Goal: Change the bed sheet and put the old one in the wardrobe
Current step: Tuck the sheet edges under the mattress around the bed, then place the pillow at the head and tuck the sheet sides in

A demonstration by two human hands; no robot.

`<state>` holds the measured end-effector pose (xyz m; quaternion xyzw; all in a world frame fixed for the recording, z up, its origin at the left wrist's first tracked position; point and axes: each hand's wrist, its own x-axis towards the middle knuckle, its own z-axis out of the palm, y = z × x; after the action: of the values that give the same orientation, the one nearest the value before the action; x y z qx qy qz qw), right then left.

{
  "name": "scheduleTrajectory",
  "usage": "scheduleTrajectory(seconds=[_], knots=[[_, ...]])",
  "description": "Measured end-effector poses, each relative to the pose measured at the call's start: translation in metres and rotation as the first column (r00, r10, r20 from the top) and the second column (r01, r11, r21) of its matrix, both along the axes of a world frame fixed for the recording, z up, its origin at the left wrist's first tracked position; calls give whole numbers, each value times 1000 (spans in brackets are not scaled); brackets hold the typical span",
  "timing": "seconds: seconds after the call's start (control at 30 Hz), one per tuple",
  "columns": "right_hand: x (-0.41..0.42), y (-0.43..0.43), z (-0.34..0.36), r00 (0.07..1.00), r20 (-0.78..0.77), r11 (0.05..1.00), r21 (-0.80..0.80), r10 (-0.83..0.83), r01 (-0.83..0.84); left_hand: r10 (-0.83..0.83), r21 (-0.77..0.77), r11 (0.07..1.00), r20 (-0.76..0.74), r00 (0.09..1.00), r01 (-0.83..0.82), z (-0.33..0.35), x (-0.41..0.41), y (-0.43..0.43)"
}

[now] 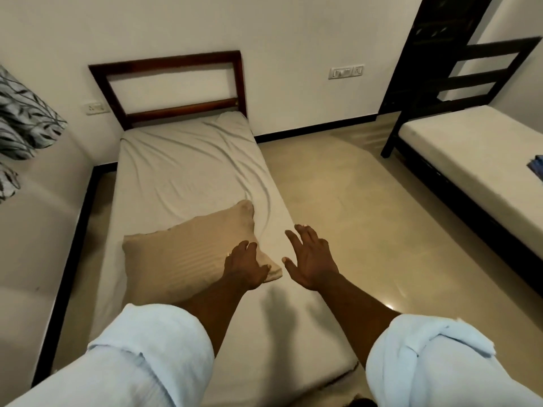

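Note:
A narrow bed with a brown wooden headboard (pixel 167 83) carries a wrinkled off-white sheet (pixel 188 165). A tan striped pillow (pixel 188 254) lies across the middle of the bed. My left hand (pixel 245 267) grips the pillow's right corner, its fingers curled onto the fabric. My right hand (pixel 311 259) hovers just to the right of that corner, above the bed's right edge, with fingers spread and nothing in it. Both forearms come from rolled pale blue sleeves.
A second bed (pixel 476 160) with a dark frame and bare white mattress stands at the right. Beige floor (pixel 352 195) lies between the beds. A patterned curtain (pixel 23 118) hangs at the left by the wall. A blue item (pixel 537 168) lies on the right bed.

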<state>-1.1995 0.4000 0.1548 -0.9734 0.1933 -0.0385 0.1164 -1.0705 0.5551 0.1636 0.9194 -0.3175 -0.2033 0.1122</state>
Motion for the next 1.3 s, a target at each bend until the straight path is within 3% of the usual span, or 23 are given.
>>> scheduleTrajectory(seconds=[0.5, 1.03, 1.3], knots=[[-35, -222, 5, 946, -45, 947, 27, 321, -321, 363, -89, 929, 41, 931, -359, 17, -86, -194], [-18, -302, 28, 887, 20, 886, 42, 461, -461, 524, -54, 852, 55, 850, -521, 31, -125, -244], [42, -370, 19, 830, -41, 830, 53, 557, -555, 620, 12, 784, 49, 783, -621, 19, -87, -269]])
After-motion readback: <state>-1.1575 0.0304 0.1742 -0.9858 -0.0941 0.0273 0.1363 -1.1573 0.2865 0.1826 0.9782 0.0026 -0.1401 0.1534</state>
